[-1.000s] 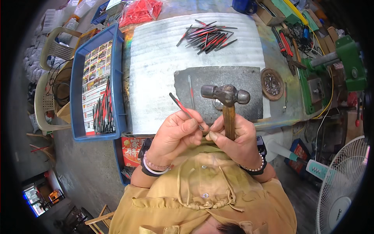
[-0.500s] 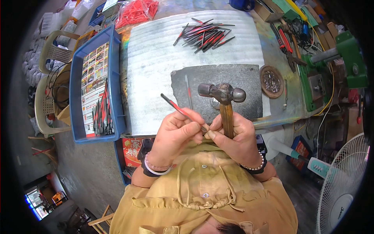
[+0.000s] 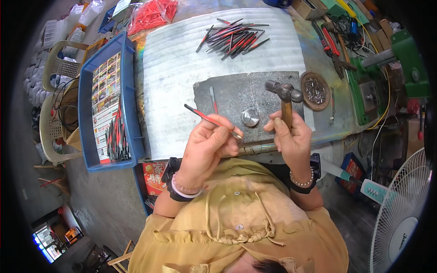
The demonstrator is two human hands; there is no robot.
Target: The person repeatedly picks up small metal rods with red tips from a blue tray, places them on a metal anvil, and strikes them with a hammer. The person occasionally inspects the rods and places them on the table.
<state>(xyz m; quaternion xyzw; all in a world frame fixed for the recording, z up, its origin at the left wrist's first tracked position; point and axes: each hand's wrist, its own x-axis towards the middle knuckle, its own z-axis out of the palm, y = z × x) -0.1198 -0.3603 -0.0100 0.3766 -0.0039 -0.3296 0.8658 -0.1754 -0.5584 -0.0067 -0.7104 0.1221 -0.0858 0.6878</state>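
Observation:
Pinched in my left hand [image 3: 205, 145] is a slim red-and-black rod [image 3: 197, 113], its metal tip pointing right and toward me. My right hand [image 3: 295, 140] grips the wooden handle of a ball-peen hammer [image 3: 286, 91], head up, over the right part of a dark grey slab [image 3: 268, 82]. Between the hands a shiny round metal disc [image 3: 250, 117] sits on the slab. Another thin grey-and-red rod [image 3: 214, 101] lies on the slab's left side. A round bowl [image 3: 327, 99] of small metal pieces stands right of the hammer. Farther back lies a pile of red-and-black rods [image 3: 234, 38].
A blue tray [image 3: 132, 91] on the left contains printed paper and several rods. Red plastic pieces in a bag [image 3: 152, 16] lie at the far left. Pliers [image 3: 328, 41] and a green machine [image 3: 405, 68] occupy the right side. A fan [image 3: 400, 214] stands at the lower right.
My hands have moved apart. The right one carried the hammer to the right, uncovering the metal disc; the rod's metal tip now shows beyond my left fingers.

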